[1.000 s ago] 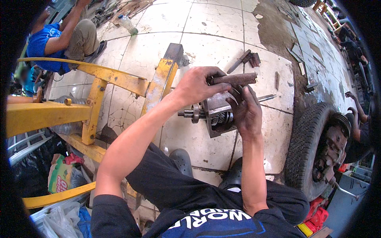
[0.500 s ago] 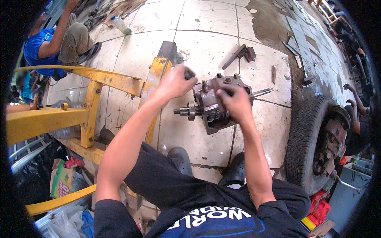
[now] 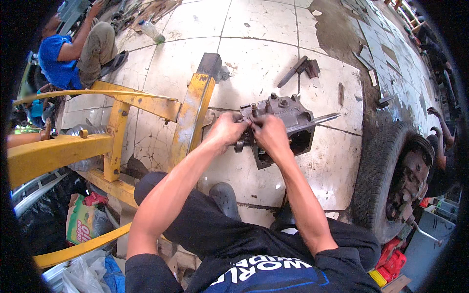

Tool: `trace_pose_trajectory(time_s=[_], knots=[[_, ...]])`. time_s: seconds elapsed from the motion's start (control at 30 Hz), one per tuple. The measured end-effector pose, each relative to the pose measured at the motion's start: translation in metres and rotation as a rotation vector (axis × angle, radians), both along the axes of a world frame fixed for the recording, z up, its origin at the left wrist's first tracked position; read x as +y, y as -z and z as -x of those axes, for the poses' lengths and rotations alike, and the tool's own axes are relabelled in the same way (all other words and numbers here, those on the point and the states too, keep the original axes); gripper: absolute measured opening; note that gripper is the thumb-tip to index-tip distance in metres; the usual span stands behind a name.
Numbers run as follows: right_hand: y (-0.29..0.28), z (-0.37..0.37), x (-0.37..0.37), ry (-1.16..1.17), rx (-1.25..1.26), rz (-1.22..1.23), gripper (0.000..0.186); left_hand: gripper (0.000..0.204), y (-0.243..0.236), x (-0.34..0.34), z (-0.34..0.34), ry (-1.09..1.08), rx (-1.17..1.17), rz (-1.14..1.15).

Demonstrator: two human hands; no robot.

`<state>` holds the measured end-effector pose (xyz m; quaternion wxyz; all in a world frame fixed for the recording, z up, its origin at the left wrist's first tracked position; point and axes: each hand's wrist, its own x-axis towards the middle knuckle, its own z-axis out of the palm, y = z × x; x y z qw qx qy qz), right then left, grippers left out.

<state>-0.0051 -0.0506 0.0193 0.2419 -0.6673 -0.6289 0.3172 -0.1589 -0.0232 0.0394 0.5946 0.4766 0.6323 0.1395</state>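
Observation:
A grey metal gearbox (image 3: 293,115) rests on the tiled floor, its lower side opening toward me and a thin shaft (image 3: 326,118) sticking out to the right. My left hand (image 3: 228,130) is closed at the gearbox's left end. Close against it, my right hand (image 3: 270,133) is closed too, in front of the housing. The fingertips of both hands meet beside the upright bolts on top. What they pinch is too small and covered to make out. Below them, the left shaft end (image 3: 239,146) shows in part.
A yellow metal frame (image 3: 58,150) stands to my left. At right is a wheel with a black tyre (image 3: 373,178). Beyond the gearbox lie a flat dark tool (image 3: 291,72) and a dark metal block (image 3: 313,69). A person in blue (image 3: 58,56) sits at the far left.
My left hand has come down and right to the gearbox's left end. My right hand has slid left from the gearbox's top, so the two hands now meet.

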Motion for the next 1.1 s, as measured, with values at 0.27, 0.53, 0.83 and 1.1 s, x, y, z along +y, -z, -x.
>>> trace_pose_trajectory(time_s=[0.27, 0.53, 0.83, 1.1], knots=[[0.017, 0.000, 0.007, -0.026, -0.052, 0.049, 0.018, 0.037, 0.006, -0.001, 0.008, -0.280, -0.268, 0.201], [-0.017, 0.000, -0.004, -0.040, -0.056, 0.036, 0.016, 0.033, -0.001, 0.001, -0.002, -0.286, -0.132, 0.152], [0.003, -0.002, -0.018, -0.028, -0.055, -0.093, 0.015, 0.045, 0.007, -0.009, -0.008, -0.325, -0.230, 0.106], [0.006, -0.001, -0.022, -0.035, -0.021, -0.143, 0.017, 0.057, 0.000, 0.001, -0.009, -0.369, -0.232, 0.184]])
